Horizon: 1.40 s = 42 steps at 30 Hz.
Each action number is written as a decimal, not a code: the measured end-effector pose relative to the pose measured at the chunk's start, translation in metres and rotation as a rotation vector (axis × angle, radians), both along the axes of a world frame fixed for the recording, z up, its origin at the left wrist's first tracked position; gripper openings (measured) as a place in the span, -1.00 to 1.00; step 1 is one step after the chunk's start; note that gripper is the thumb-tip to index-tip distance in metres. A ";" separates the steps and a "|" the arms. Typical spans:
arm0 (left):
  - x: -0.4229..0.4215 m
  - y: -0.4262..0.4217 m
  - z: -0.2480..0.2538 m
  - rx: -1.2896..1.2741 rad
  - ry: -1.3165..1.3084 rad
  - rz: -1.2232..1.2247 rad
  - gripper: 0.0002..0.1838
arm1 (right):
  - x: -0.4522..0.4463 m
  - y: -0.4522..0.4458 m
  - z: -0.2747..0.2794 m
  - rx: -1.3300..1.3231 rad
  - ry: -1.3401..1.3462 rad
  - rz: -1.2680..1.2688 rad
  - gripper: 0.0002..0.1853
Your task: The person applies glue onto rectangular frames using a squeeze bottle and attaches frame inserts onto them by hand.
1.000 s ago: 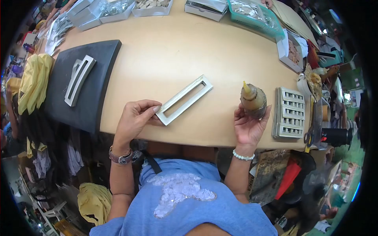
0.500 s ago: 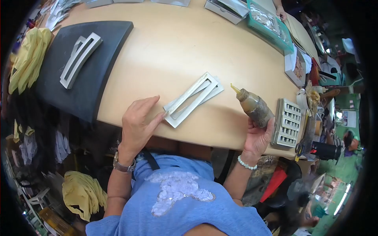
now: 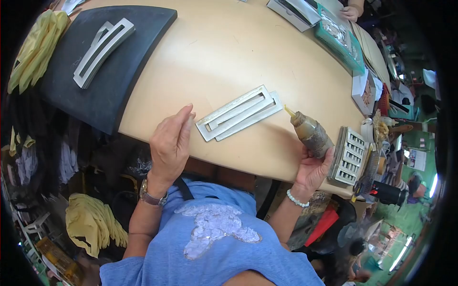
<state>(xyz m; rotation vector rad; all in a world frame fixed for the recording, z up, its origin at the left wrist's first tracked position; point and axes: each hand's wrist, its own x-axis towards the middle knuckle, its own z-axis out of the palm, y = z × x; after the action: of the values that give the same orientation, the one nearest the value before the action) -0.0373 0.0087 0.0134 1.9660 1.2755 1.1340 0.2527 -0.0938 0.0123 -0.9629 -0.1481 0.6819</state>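
In my right hand [image 3: 314, 172] is a brownish squeeze bottle [image 3: 312, 135] with a wrapped, stained body, its thin yellow nozzle tilted up and left. My left hand [image 3: 171, 140] is raised beside the near table edge, fingers stretched out and the thumb close to the index finger, with nothing visible in it. Between the hands lie two pale rectangular frames with long slots. The upper frame [image 3: 234, 113] partly covers the lower frame [image 3: 260, 116] at a slight angle. My left fingertips are just left of the frames, apart from them.
Two similar curved frames [image 3: 107, 50] lie on a dark curved board [image 3: 143, 52] at left. Yellow cloth [image 3: 40, 47] hangs beyond it. Slotted plates [image 3: 349, 155] are stacked at right. A green tray [image 3: 341, 40] and white boxes line the far right, near another person's hand [image 3: 350, 13].
My left hand has let go of the frames and drawn back, its thumb closer to the fingers. The frames have turned flatter across the table. The bottle stays in my right hand.
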 end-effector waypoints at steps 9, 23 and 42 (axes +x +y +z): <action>0.002 -0.003 0.003 0.065 0.172 -0.066 -0.21 | 0.001 0.001 -0.002 -0.021 -0.058 0.000 -0.54; 0.021 0.001 -0.001 0.006 0.019 -0.144 -0.22 | -0.001 -0.002 0.005 -0.036 -0.123 -0.028 -0.52; 0.021 0.000 -0.003 -0.004 0.029 -0.142 -0.21 | -0.014 0.005 0.014 -0.227 -0.664 -0.080 -0.45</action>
<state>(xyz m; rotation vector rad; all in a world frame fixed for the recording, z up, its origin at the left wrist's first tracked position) -0.0161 0.0086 0.0102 2.0414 1.1313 1.0361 0.2391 -0.0889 0.0259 -1.3835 -0.6228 0.2857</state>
